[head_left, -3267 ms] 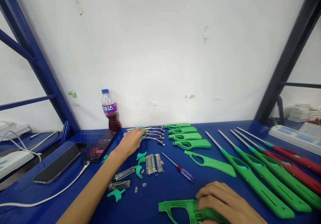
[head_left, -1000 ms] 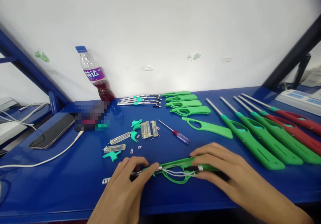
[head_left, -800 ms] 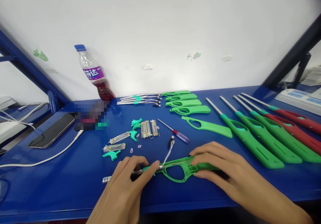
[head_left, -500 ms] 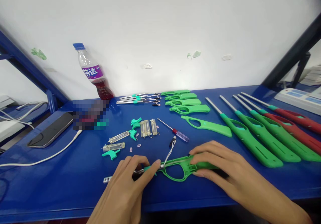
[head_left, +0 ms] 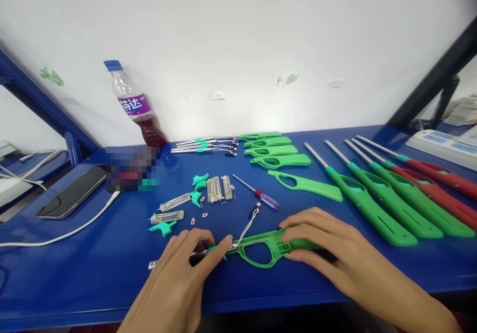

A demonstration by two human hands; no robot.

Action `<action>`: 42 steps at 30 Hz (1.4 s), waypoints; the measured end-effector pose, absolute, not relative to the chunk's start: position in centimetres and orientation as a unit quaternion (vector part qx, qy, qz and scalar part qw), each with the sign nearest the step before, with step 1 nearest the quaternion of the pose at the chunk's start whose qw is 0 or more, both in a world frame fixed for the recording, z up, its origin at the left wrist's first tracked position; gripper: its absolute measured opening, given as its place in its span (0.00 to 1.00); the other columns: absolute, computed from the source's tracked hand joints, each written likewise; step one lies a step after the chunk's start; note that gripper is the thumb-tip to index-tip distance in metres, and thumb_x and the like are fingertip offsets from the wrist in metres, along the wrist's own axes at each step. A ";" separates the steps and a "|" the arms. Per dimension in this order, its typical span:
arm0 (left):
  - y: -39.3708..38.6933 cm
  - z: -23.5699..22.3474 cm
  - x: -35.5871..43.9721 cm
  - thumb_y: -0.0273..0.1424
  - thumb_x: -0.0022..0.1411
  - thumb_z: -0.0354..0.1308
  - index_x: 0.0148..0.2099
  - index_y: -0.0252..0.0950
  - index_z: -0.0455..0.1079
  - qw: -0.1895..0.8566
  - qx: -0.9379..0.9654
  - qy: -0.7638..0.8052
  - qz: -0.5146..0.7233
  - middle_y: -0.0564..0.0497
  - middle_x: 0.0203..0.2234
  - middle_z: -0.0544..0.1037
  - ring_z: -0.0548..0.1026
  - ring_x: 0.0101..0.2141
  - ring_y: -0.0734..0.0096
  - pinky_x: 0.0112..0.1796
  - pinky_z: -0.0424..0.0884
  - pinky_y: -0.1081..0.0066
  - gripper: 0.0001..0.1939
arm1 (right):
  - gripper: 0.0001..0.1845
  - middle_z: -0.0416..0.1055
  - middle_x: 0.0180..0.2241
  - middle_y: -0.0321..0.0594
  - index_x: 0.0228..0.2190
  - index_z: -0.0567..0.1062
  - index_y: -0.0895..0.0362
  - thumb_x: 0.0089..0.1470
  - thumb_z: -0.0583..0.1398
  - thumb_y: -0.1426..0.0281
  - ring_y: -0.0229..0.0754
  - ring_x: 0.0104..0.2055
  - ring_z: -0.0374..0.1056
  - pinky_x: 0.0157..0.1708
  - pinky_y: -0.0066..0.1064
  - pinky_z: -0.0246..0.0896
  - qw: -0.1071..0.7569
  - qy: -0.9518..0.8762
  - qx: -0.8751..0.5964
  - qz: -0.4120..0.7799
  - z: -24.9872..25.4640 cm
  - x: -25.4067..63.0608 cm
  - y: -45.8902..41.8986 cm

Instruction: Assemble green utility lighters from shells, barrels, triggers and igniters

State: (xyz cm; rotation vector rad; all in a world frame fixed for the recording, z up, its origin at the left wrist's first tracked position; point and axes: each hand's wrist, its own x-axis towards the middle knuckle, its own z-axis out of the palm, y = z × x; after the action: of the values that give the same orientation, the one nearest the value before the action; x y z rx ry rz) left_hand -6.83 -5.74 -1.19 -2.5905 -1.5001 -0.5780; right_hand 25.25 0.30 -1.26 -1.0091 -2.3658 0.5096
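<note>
My left hand (head_left: 175, 273) is closed around a metal lighter tube (head_left: 152, 265), whose slotted tip sticks out on the left. Its thumb presses at the tube's inner end, beside the nose of an open green lighter casing half (head_left: 275, 246). White wires with a black plug (head_left: 254, 210) rise from that joint and lie on the table behind the casing. Over the handle end, my right hand (head_left: 331, 248) is closed, fingers on top and thumb at the near edge. The casing's inside faces up; its handle is mostly hidden by the right hand.
Behind the hands lie clear fuel tanks (head_left: 214, 190), teal triggers (head_left: 163, 228) and a screwdriver (head_left: 266, 199). Further back are tubes (head_left: 192, 149) and green casing halves (head_left: 281, 160). Assembled lighters (head_left: 372, 208) lie right; a phone (head_left: 72, 194) and bottle (head_left: 136, 105) stand left.
My left hand and the lighter tube have shifted slightly left relative to the casing. My right hand keeps its hold on the casing. The whole view has moved a little.
</note>
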 end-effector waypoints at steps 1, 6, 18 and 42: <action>-5.8 -1.2 -6.9 0.18 0.71 0.45 0.70 0.55 0.65 0.047 -0.847 -0.495 -0.188 0.48 0.51 0.75 0.78 0.43 0.64 0.42 0.79 0.64 0.34 | 0.10 0.80 0.52 0.38 0.47 0.82 0.45 0.70 0.62 0.59 0.46 0.54 0.76 0.54 0.36 0.74 0.257 -0.872 -0.373 0.188 -1.3 25.3 0.3; -5.9 -1.3 -6.7 0.19 0.72 0.46 0.70 0.55 0.67 0.040 -0.842 -0.501 -0.194 0.48 0.51 0.75 0.78 0.43 0.64 0.42 0.79 0.65 0.33 | 0.08 0.78 0.53 0.36 0.48 0.80 0.43 0.71 0.61 0.60 0.43 0.56 0.74 0.56 0.35 0.71 0.246 -0.872 -0.378 0.192 -1.4 25.4 0.3; -5.4 -2.2 -7.2 0.20 0.73 0.48 0.70 0.53 0.66 0.008 -0.850 -0.475 -0.227 0.46 0.51 0.73 0.77 0.46 0.65 0.44 0.78 0.68 0.30 | 0.12 0.77 0.53 0.35 0.53 0.77 0.44 0.73 0.58 0.66 0.43 0.56 0.73 0.59 0.37 0.68 0.288 -0.876 -0.370 0.111 0.5 24.5 1.0; -5.6 -2.7 -7.2 0.18 0.71 0.46 0.72 0.51 0.62 0.017 -0.854 -0.480 -0.201 0.47 0.52 0.74 0.76 0.46 0.62 0.43 0.77 0.64 0.34 | 0.09 0.80 0.45 0.32 0.48 0.76 0.48 0.75 0.55 0.63 0.40 0.46 0.78 0.46 0.34 0.68 0.174 -0.927 -0.317 0.100 2.9 22.5 3.5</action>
State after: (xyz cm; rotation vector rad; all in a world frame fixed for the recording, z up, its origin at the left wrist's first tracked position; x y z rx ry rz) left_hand -7.18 -5.58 -2.68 -2.6525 -1.4927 -0.6239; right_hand 22.49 3.46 2.93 -0.8998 -2.6284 0.2837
